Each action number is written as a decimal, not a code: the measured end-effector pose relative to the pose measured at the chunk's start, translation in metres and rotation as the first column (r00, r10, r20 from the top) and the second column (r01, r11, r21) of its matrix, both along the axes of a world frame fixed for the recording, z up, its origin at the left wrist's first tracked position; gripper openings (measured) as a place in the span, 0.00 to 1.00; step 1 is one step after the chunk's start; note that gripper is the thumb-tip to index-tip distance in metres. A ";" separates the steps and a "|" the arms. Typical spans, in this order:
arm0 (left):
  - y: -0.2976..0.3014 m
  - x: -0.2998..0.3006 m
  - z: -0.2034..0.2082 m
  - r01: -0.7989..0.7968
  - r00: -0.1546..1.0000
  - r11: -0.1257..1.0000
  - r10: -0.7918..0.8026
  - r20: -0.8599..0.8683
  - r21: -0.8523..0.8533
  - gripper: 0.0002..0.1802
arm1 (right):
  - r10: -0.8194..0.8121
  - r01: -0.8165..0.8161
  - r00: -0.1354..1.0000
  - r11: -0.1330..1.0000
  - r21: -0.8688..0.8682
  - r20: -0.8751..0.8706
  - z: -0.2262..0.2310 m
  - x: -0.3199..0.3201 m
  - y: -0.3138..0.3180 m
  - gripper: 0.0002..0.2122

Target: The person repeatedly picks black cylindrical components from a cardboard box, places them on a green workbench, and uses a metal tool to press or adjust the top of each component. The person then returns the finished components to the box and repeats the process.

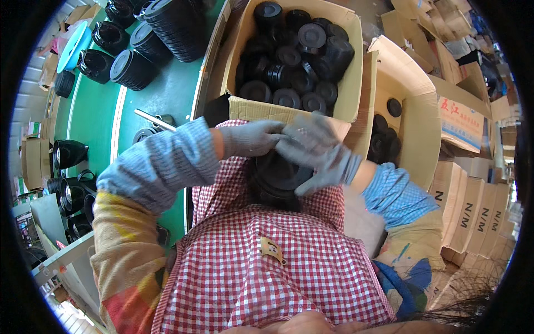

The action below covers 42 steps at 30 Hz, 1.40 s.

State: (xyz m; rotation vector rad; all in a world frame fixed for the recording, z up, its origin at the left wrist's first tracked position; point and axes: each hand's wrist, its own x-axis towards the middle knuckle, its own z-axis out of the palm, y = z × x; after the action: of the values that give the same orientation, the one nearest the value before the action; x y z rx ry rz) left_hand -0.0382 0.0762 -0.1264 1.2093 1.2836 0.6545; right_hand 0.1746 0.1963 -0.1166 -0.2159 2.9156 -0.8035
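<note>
A round black piece with a flat, lid-like top (pixel 286 172) rests in my lap against the checked apron. My left hand (pixel 253 138), in a grey glove, reaches over its far left side with fingers bent and close together. Whatever those fingertips pinch, if anything, is hidden. From the right comes my right hand (pixel 322 153), also gloved and a little blurred. Its fingers are spread above the far right edge of the black piece, thumb apart, and they meet the left fingertips. I cannot tell whether it touches the piece.
An open carton (pixel 295 114) full of black round lids stands just beyond my lap. Right of it, a deeper carton (pixel 414 139) holds several more. Stacked black lids (pixel 133 69) and glossy black pots (pixel 108 36) stand on the green table (pixel 100 106) at left. Cardboard boxes (pixel 473 217) line the right.
</note>
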 end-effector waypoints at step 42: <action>0.084 0.034 0.022 0.500 0.718 0.866 -0.415 -0.559 -0.002 0.26 | 0.062 -0.058 0.863 0.998 0.024 -0.501 0.029 -0.051 -0.084 0.28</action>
State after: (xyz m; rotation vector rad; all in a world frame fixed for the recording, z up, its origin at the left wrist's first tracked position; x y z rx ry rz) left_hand -0.0046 0.1600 -0.1045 1.8547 1.3194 0.0207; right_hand 0.1239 0.1127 -0.0878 -0.5981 3.3680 -0.8296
